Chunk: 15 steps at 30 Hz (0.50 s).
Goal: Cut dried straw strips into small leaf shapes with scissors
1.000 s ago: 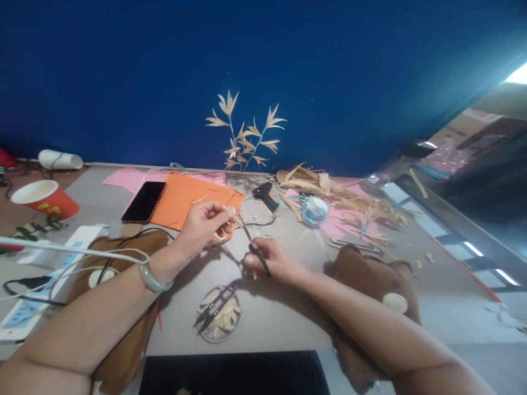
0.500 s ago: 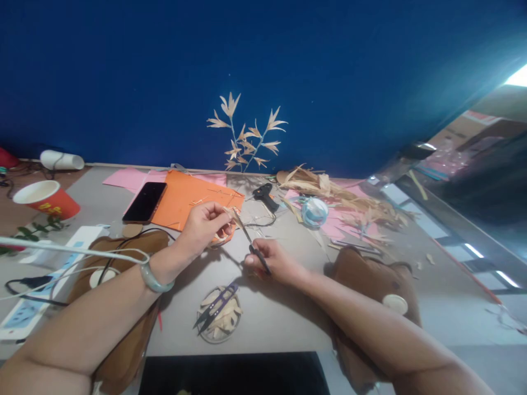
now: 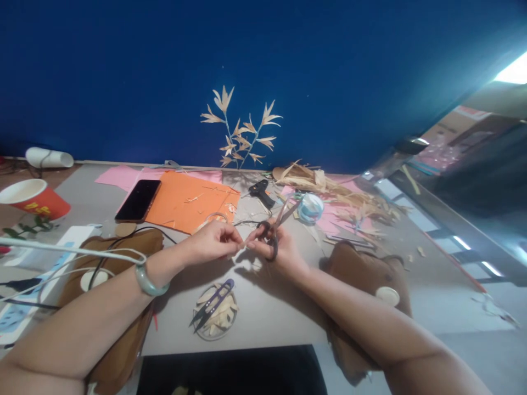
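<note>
Pinched a thin straw strip [image 3: 244, 244] just above the tabletop [image 3: 267, 318], left hand [image 3: 214, 241] grip clamped on one end. Met the other end with right hand [image 3: 286, 257] fingertips, grip closed through scissors [image 3: 284, 213], blades tilted up. Had thread snips [image 3: 212, 302] nearer, orange paper [image 3: 185, 200] beyond.

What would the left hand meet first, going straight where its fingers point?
Most likely the right hand, which holds scissors; the left hand nearly touches it at a small strip.

A deep blue painted wall [image 3: 329, 66] fills the back. Below it stretches a flat grey tabletop [image 3: 267, 318]. At the upper right, a bright white light [image 3: 514, 71] glares above a dark slanting metal frame [image 3: 453, 219].
</note>
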Tool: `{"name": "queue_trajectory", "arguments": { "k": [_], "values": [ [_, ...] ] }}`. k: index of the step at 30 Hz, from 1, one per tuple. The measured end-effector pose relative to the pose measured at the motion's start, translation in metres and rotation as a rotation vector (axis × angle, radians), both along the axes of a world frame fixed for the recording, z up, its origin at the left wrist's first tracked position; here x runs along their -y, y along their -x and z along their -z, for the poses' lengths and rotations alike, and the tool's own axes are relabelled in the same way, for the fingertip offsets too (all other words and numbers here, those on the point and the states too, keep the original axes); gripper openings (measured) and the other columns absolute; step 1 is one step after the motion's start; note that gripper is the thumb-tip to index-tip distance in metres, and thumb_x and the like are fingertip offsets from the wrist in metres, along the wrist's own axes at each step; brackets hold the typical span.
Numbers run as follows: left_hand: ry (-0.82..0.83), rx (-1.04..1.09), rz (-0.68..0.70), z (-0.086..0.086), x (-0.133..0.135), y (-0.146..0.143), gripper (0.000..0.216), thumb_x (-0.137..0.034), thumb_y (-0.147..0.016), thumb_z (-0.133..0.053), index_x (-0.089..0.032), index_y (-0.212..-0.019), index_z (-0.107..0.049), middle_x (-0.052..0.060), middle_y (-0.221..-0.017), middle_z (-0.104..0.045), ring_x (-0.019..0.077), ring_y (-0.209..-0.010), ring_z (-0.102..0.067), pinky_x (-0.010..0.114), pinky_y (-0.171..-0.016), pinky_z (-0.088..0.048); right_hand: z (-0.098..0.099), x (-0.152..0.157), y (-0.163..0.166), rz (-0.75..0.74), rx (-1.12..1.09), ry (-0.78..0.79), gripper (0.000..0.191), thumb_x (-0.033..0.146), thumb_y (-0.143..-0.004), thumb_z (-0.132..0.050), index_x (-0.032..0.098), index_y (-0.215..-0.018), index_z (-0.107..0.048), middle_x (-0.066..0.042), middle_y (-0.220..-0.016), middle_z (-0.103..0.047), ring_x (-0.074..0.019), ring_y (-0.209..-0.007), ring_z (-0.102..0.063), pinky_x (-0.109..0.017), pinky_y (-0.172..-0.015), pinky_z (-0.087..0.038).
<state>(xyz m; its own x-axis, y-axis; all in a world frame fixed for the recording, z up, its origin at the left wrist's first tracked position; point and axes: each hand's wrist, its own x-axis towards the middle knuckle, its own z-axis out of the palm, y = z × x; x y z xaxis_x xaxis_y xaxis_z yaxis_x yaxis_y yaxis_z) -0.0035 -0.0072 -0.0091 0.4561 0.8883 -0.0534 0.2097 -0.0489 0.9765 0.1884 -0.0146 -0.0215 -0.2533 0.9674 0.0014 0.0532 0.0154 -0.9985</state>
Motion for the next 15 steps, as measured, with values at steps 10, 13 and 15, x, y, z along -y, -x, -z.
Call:
{"name": "queue_trajectory", "arguments": {
  "k": [10, 13, 15],
  "values": [
    [-0.118, -0.155, 0.025, 0.0053, -0.0011, 0.0004, 0.011, -0.026, -0.075, -0.063, -0.016, -0.070, -0.066, 0.001, -0.064, -0.059, 0.0113, -0.058, -0.055, 0.021, -0.053, -0.042, 0.0058, 0.0010, 0.0013, -0.068, 0.020, -0.022, 0.038, 0.038, -0.062, -0.079, 0.019, -0.076, -0.049, 0.001, -0.069, -0.060, -0.0091, -0.056, -0.050, -0.023, -0.055, -0.042],
    [-0.014, -0.067, -0.030, 0.0047, -0.0026, -0.0003, 0.021, -0.034, -0.079, -0.061, -0.015, -0.069, -0.060, -0.001, -0.058, -0.055, 0.0088, -0.051, -0.050, 0.021, -0.049, -0.038, 0.0060, 0.0010, 0.0021, -0.062, 0.017, -0.016, 0.037, 0.036, -0.061, -0.079, 0.018, -0.075, -0.050, 0.002, -0.066, -0.059, -0.0086, -0.054, -0.049, -0.023, -0.053, -0.042],
    [0.095, 0.019, -0.060, 0.0038, -0.0025, -0.0012, 0.024, -0.039, -0.077, -0.065, -0.015, -0.077, -0.059, -0.002, -0.059, -0.056, 0.0087, -0.050, -0.051, 0.021, -0.049, -0.040, 0.0045, 0.0012, 0.0023, -0.028, 0.009, 0.001, 0.037, 0.037, -0.061, -0.079, 0.019, -0.074, -0.049, 0.002, -0.066, -0.060, -0.0086, -0.053, -0.049, -0.023, -0.052, -0.042]
  ]
}}
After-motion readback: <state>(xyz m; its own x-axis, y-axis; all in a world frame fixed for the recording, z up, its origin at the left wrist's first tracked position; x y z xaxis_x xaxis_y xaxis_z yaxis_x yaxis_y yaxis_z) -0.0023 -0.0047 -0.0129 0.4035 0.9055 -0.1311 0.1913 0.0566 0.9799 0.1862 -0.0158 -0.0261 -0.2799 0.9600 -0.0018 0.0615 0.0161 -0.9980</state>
